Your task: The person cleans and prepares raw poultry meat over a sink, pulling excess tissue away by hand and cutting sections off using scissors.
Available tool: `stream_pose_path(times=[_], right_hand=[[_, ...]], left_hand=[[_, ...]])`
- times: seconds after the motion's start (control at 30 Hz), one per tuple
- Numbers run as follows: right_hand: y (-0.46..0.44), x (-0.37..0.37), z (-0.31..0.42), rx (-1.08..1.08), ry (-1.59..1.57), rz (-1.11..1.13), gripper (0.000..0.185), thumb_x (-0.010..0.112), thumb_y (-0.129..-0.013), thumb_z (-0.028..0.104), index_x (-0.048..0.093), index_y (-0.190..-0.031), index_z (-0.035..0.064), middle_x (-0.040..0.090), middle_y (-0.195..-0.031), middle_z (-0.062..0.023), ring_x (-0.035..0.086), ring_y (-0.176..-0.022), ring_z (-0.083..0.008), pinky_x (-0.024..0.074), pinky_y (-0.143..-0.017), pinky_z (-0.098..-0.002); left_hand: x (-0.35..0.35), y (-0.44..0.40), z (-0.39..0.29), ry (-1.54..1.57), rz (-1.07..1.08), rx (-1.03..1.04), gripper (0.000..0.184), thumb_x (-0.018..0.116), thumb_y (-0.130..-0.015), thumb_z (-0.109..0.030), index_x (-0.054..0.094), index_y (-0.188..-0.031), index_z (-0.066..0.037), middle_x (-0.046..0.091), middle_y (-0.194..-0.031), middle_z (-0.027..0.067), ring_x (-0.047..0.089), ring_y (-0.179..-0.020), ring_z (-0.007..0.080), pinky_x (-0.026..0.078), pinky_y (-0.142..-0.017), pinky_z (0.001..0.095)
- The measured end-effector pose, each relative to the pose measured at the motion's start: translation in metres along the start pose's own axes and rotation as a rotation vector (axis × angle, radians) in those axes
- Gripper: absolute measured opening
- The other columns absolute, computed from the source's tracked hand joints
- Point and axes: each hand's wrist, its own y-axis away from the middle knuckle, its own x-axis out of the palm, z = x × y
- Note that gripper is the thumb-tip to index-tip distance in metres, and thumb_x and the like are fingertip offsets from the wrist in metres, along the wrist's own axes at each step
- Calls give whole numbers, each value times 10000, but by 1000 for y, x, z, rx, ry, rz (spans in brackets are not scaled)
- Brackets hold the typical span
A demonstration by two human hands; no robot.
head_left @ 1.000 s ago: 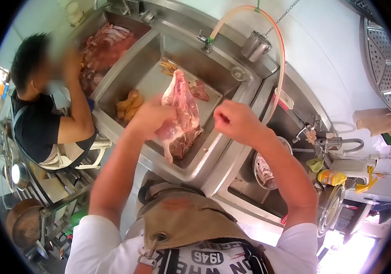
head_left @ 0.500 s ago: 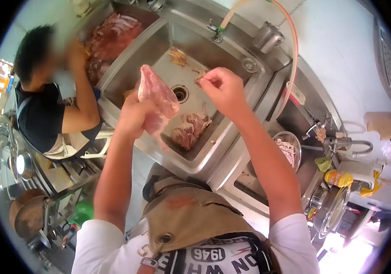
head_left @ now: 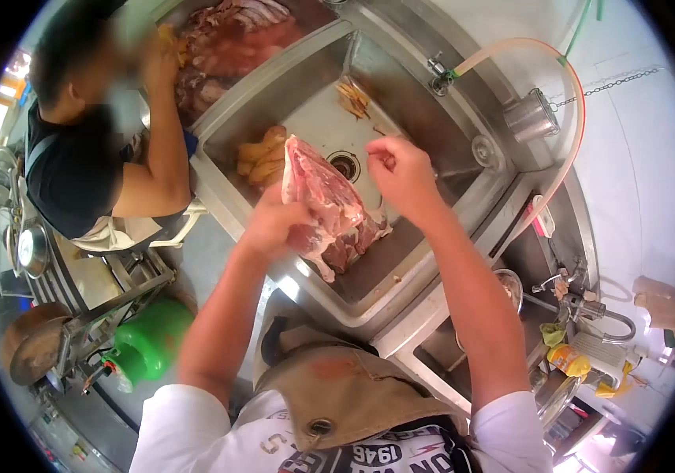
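Note:
My left hand is wrapped round a large piece of raw poultry, pale skin on one edge and red flesh facing up, held above the steel sink. To its right, my right hand hovers over the sink with thumb and fingers pinched together. Whatever may be between those fingertips is too small to make out. Beneath the held piece, another dark red piece of meat lies on the sink floor, partly covered. Yellowish pieces sit by the left wall, and a smaller yellow bunch lies further back.
A second basin at the upper left holds raw meat in reddish water; a co-worker sits beside it. The drain shows between my hands. A hose loops from the tap at right. A green gas cylinder stands lower left.
My view has shifted, bringing the yellowish pieces on the left into sight. The held poultry now overlaps the meat in the sink. The small scrap seen at my right fingertips no longer shows clearly.

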Motion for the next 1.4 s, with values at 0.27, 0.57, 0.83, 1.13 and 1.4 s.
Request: stream_pose_path(times=[0.27, 0.57, 0.83, 1.13, 1.4], right_hand=[[73, -21, 81, -294, 118, -369, 225, 689, -787, 50, 673, -1011, 52, 613, -915, -104, 626, -782, -295, 509, -674, -391], [135, -56, 102, -296, 227, -535, 264, 688, -805, 43, 686, -1066, 3, 607, -918, -132, 620, -758, -309, 504, -645, -389], [179, -75, 113, -52, 27, -489, 271, 681, -836, 125, 666, -1088, 27, 617, -860, -133, 633, -710, -289, 503, -628, -366], [207, -89, 110, -117, -143, -473, 263, 678, -859, 77, 649, -1116, 35, 620, -860, -107, 631, -695, -200, 485, -583, -322], [223, -101, 101, -132, -231, -549, 314, 681, -864, 39, 628, -1173, 13, 608, -898, -90, 549, -663, -126, 459, -572, -284]], left_hand=[[51, 6, 9, -6, 127, 34, 474, 494, -682, 43, 598, -1144, 25, 663, -1020, 101, 645, -912, 206, 518, -773, 310], [117, 53, 19, 23, 141, 117, 458, 512, -722, 47, 584, -1174, 14, 647, -1056, 93, 637, -937, 196, 518, -777, 307], [148, 82, 32, -179, 195, 243, 413, 516, -747, 49, 610, -1148, 20, 661, -1044, 83, 638, -921, 174, 516, -799, 297], [168, 97, 38, -240, 104, 306, 412, 477, -727, 61, 623, -1110, 29, 668, -1002, 84, 640, -860, 171, 516, -730, 287], [174, 97, 34, -306, 169, 305, 475, 538, -752, -54, 583, -1217, 27, 668, -1074, 125, 667, -946, 250, 548, -764, 342]])
